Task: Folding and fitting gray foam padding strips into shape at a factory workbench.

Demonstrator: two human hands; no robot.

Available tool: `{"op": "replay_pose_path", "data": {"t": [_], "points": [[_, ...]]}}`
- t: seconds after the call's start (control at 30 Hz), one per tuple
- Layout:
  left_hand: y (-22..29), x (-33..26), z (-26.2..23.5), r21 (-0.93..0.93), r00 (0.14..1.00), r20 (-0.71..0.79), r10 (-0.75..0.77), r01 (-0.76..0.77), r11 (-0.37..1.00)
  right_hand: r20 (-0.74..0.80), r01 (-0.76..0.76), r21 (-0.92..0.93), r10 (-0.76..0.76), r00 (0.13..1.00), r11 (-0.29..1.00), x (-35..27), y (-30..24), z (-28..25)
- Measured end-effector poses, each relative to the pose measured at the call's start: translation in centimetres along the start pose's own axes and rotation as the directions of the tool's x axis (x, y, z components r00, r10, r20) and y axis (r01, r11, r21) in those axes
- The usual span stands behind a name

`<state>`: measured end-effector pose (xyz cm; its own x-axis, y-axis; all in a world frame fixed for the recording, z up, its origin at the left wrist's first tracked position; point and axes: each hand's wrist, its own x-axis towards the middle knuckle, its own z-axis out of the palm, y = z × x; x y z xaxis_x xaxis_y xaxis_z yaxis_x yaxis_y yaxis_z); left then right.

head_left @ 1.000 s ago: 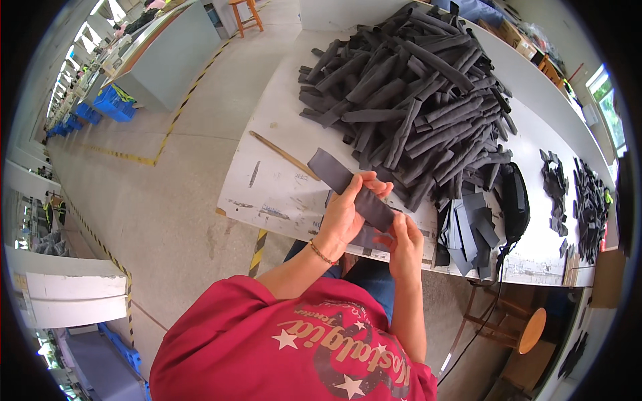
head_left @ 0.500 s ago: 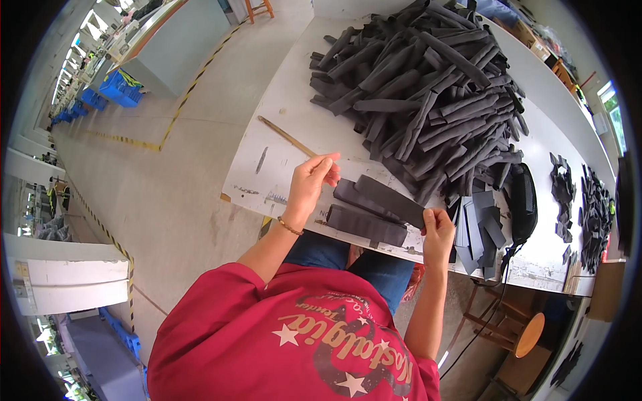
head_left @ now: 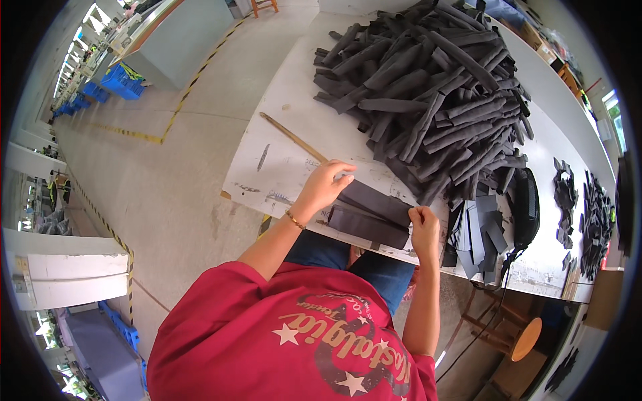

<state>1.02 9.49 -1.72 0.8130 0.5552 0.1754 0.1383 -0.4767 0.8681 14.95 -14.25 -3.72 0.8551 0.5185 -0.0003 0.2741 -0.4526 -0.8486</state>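
Note:
A flat black fabric strip point(head_left: 376, 199) lies slantwise near the table's front edge, over or against another dark strip. My right hand point(head_left: 424, 230) is closed on its right end, pinching it between thumb and fingers. At the left end is my left hand point(head_left: 326, 186), thumb and fingers apart, the thumb touching or just over the strip; whether it touches is hard to see. Closer to me lies a second flat black strip point(head_left: 368, 227). A thin wooden stick point(head_left: 291, 136) runs from the upper left toward my left hand.
A large heap of dark fabric tubes point(head_left: 428, 100) covers the table's far side. Right of my right hand are flat dark pieces point(head_left: 476, 234) and a black rounded object point(head_left: 525, 206) with a cord. More dark pieces point(head_left: 565, 200) lie farther right. A wooden stool point(head_left: 527, 338) stands below.
My left hand has moved right and opened, reaching the strip's left end. My right hand has shifted slightly left with the strip, which now lies closer over the strips beneath.

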Motion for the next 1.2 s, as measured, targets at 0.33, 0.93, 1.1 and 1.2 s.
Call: {"op": "replay_pose_path", "data": {"t": [0.33,0.93,1.1,1.2], "points": [[4.3,4.7,3.5,-0.095,0.996,-0.036,0.079,-0.082,0.992,-0.345,0.016,-0.212,-0.090,0.934,0.977,-2.1,0.3,-4.3],[3.3,10.6,9.5,-0.551,0.975,0.071,-0.212,0.215,0.807,-0.021,0.017,-0.941,-0.106,0.994,0.338,0.4,6.6,-11.1],[5.4,7.7,6.7,-0.699,0.923,0.229,-0.309,0.377,0.607,-0.093,0.050,-0.871,-0.265,0.960,0.488,0.3,7.0,-12.8],[6.1,6.0,5.8,-0.752,0.835,0.420,-0.356,0.539,0.378,-0.146,-0.007,-0.818,-0.196,0.970,0.576,-0.2,8.0,-13.9]]}}
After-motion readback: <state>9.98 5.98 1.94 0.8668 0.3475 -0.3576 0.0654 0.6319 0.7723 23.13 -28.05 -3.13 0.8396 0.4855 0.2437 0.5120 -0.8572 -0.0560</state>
